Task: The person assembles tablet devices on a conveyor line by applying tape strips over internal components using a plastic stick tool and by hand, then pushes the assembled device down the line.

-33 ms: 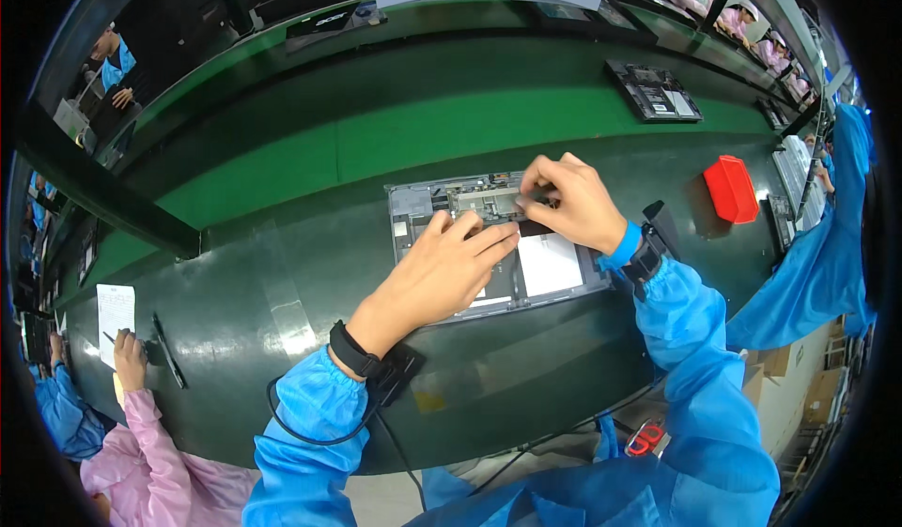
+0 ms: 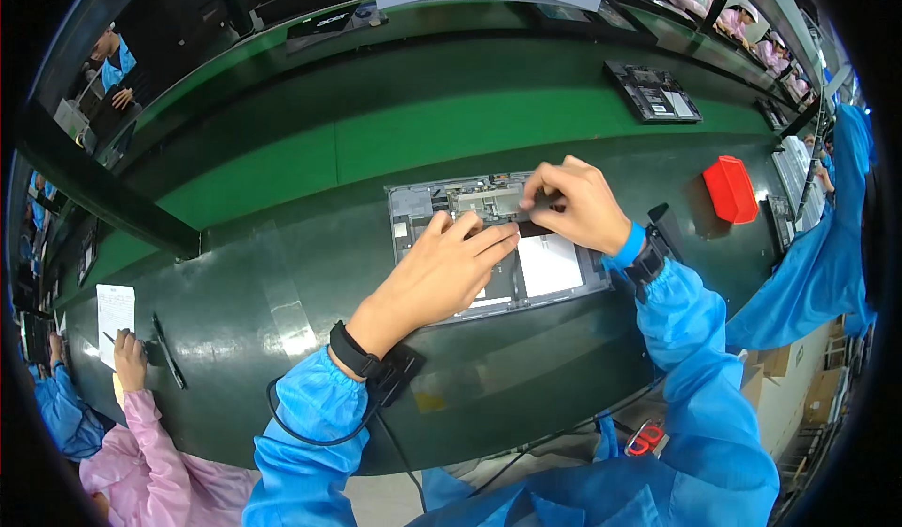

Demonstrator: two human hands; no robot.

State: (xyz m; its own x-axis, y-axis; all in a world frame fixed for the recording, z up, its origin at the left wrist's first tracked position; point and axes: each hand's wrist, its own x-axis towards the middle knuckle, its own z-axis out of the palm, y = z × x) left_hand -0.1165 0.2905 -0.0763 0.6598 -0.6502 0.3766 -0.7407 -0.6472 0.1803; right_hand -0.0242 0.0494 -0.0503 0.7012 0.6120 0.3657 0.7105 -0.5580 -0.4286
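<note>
An opened laptop base lies on the dark green bench, its circuit board and a pale silver panel exposed. My left hand rests across its middle with the fingers stretched over the inner parts. Just right of those fingertips, my right hand is bent in a pinch above the board, next to a dark strip. Whatever sits between the pinching fingers is too small and shaded to make out. Both wrists carry dark bands.
A red bin stands to the right. Another laptop base lies on the far green shelf. At the left, a co-worker's hand holds a pen over a paper sheet; a black pen lies beside it. A dark post rises nearby.
My right hand has shifted very slightly toward me and to the right, still pinching. My left hand and the laptop base stay where they were.
</note>
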